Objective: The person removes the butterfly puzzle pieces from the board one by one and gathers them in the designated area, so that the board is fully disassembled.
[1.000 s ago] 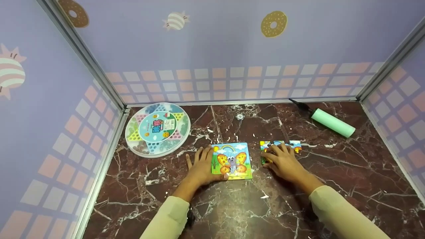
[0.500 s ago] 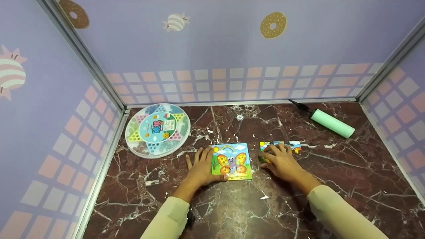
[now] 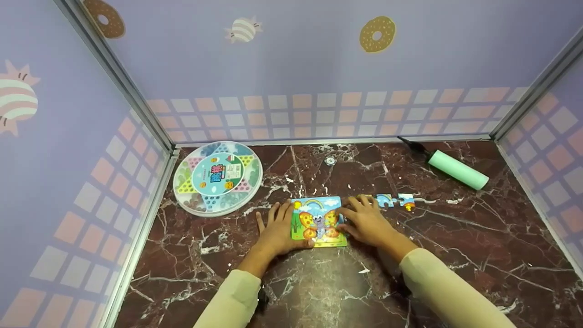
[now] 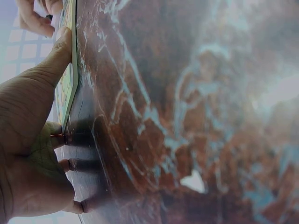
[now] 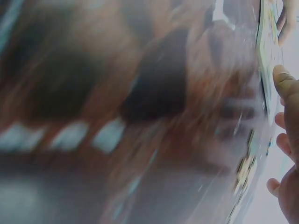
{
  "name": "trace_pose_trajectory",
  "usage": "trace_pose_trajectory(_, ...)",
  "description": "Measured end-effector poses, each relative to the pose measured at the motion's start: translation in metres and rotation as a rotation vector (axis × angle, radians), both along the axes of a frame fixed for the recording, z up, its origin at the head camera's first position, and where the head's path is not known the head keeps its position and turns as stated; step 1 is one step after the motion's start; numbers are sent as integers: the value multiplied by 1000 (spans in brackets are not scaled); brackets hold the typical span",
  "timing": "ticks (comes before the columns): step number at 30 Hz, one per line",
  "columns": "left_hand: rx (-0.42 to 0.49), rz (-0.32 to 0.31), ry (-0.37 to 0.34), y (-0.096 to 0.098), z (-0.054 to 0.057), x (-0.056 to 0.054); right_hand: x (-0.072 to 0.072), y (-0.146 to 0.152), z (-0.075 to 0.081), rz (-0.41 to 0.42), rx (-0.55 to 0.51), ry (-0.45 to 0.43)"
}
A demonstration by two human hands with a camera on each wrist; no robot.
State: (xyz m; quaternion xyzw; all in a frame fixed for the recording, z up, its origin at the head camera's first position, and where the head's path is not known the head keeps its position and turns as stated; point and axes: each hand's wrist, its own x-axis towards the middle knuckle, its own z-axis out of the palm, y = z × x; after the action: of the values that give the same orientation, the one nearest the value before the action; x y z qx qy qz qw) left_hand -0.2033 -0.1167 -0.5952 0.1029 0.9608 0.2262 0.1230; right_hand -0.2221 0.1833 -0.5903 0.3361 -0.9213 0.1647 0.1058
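Note:
A square butterfly puzzle board [image 3: 319,223] lies on the dark marbled table. My left hand [image 3: 275,230] rests along its left side, fingers spread and straight, thumb pressing on the near edge. In the left wrist view that thumb [image 4: 58,56] lies across the board's edge [image 4: 70,100]. My right hand [image 3: 366,221] is at the board's right edge with bent fingers over the butterfly's wing; it pinches a puzzle piece that the fingers mostly hide. Just behind it lie a rainbow puzzle piece [image 3: 385,200] and a piece with cloud and orange [image 3: 406,201].
A round Chinese checkers set [image 3: 218,178] sits at the back left. At the back right lies a mint-green hand pump [image 3: 457,170] with a black nozzle. A small round disc [image 3: 330,161] is near the back wall. Patterned walls enclose the table.
My right hand has moved left from the loose pieces to the board's right edge, and the green-and-orange piece has left its spot. The left hand and the board have stayed put.

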Motion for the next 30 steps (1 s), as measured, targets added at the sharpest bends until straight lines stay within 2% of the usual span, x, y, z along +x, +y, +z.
trace_pose_trajectory(7, 29, 5, -13, -1, -1, 0, -3, -25, 1, 20, 23, -36)
trace_pose_trajectory(13, -4, 3, 3, 1, 6, 2, -5, -43, 1, 25, 62, -70)
trace_pose_trajectory(17, 16, 6, 2, 0, 1, 0, -5, -51, 0, 18, 102, -87)
trace_pose_trajectory(21, 25, 9, 0, 0, -2, -1, -5, -56, 1, 20, 99, -120)
trace_pose_trajectory(30, -31, 12, 0, 3, 11, 5, -5, -61, 1, 69, 62, -101)
